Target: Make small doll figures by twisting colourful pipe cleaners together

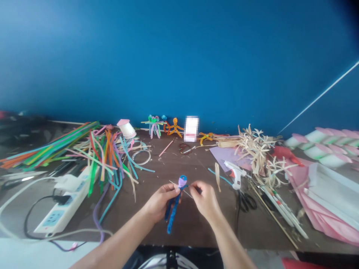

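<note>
Above the front part of the table, my left hand (167, 198) pinches a small pipe cleaner figure (183, 182) by its middle. Its round head is blue and lilac, and two twisted blue legs hang down under my fingers. My right hand (202, 194) is closed at the figure's right side, its fingertips together on a short blue pipe cleaner end. A thin pale strand crosses behind the figure and comes out below my right fingers; which hand holds it is unclear.
Bundled pipe cleaners (61, 145) and a power strip (63, 207) with cables lie left. Finished figures (175, 128) stand along the blue wall. To the right are a glue gun (237, 173), black-handled scissors (246, 201), dried husk flowers (254, 149) and pink paper (308, 198).
</note>
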{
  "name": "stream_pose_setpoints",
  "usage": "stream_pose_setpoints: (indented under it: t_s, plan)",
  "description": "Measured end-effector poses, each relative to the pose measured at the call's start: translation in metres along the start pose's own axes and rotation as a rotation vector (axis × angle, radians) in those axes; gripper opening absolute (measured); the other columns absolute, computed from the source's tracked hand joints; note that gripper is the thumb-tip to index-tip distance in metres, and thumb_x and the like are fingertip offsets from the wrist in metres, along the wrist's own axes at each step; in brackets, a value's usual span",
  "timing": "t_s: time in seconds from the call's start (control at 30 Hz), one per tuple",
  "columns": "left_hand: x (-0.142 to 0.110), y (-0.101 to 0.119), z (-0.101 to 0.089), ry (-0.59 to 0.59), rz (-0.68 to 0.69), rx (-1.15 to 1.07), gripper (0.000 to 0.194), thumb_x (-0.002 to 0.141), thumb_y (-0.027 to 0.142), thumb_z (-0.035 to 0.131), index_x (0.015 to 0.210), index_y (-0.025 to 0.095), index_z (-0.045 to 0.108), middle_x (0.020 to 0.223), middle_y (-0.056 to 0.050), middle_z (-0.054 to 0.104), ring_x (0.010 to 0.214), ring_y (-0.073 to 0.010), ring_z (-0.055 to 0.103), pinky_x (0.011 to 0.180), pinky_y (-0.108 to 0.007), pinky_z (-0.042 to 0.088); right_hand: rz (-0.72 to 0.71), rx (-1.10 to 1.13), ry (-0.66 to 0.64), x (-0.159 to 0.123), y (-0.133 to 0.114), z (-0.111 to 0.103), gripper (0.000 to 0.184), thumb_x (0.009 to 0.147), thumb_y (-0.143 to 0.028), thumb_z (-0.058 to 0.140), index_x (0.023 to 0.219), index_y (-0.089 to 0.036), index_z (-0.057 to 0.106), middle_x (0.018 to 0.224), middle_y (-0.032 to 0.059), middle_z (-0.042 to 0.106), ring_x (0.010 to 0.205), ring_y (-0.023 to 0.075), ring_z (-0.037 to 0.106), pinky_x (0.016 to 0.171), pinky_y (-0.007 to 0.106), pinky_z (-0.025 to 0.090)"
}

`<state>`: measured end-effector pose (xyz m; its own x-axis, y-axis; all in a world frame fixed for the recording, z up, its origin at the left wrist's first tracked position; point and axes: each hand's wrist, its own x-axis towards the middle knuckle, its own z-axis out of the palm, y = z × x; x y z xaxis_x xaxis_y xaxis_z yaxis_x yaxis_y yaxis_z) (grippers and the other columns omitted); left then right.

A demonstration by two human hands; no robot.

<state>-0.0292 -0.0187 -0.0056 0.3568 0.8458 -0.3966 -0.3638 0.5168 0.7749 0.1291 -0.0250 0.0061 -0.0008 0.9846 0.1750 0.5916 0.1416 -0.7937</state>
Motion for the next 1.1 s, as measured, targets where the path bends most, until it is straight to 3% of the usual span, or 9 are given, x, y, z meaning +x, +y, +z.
stream_pose_setpoints:
  t_s: [0.2,0.43,0.6,0.7,0.87,1.1]
  plan:
    - [0.0,-0.002,0.007,0.113,0.0,-0.121,0.025,0.052,0.028,0.077,0.065,0.013,0.061,0.055,0.002,0.058,0.05,-0.0081,0.052,0.046,-0.018,0.032,-0.036,-0.121,-0.048,-0.007,-0.003,0.007,0.025,0.08,-0.024,0.047,0.061,-0.019,0.062,0.053,0.0005,0.062,0.048,0.0133,0.055,0.046,0.021,0.034]
    - [0.002,-0.005,0.008,0.109,0.047,-0.144,0.022,0.057,0.025,0.074,0.069,0.013,0.06,0.057,0.001,0.061,0.05,-0.0066,0.052,0.046,-0.016,0.032,-0.036,-0.132,-0.122,-0.012,-0.005,0.011,0.028,0.083,-0.025,0.044,0.059,-0.019,0.058,0.053,0.0001,0.06,0.048,0.0123,0.055,0.047,0.019,0.033]
    - [0.005,-0.008,0.006,0.177,0.102,-0.13,0.024,0.057,0.025,0.075,0.072,0.015,0.06,0.057,0.003,0.06,0.048,-0.0062,0.051,0.046,-0.016,0.034,-0.084,-0.12,-0.133,-0.015,-0.011,0.008,0.027,0.082,-0.022,0.044,0.059,-0.019,0.057,0.054,-0.0002,0.059,0.047,0.011,0.051,0.047,0.019,0.031]
    - [0.006,-0.009,0.007,0.235,0.173,-0.066,0.025,0.057,0.027,0.074,0.072,0.014,0.06,0.058,0.003,0.06,0.046,-0.0054,0.049,0.045,-0.016,0.034,-0.047,0.013,-0.156,-0.018,-0.013,0.01,0.025,0.081,-0.024,0.045,0.062,-0.018,0.059,0.053,-0.0008,0.056,0.048,0.0107,0.048,0.046,0.019,0.03]
    - [0.004,-0.005,0.015,0.291,0.309,-0.026,0.026,0.058,0.028,0.074,0.075,0.014,0.061,0.065,0.0,0.065,0.048,-0.0056,0.048,0.047,-0.017,0.035,0.173,0.395,-0.227,-0.02,-0.008,0.022,0.031,0.081,-0.032,0.047,0.064,-0.012,0.062,0.048,-0.0031,0.044,0.047,0.0088,0.038,0.045,0.019,0.028]
    - [0.006,-0.006,0.014,0.319,0.335,0.048,0.023,0.059,0.028,0.072,0.074,0.015,0.061,0.062,0.002,0.062,0.048,-0.0071,0.048,0.047,-0.018,0.036,0.178,0.401,-0.246,-0.02,-0.008,0.019,0.031,0.08,-0.034,0.048,0.067,-0.011,0.064,0.05,-0.004,0.037,0.049,0.0081,0.031,0.046,0.02,0.025]
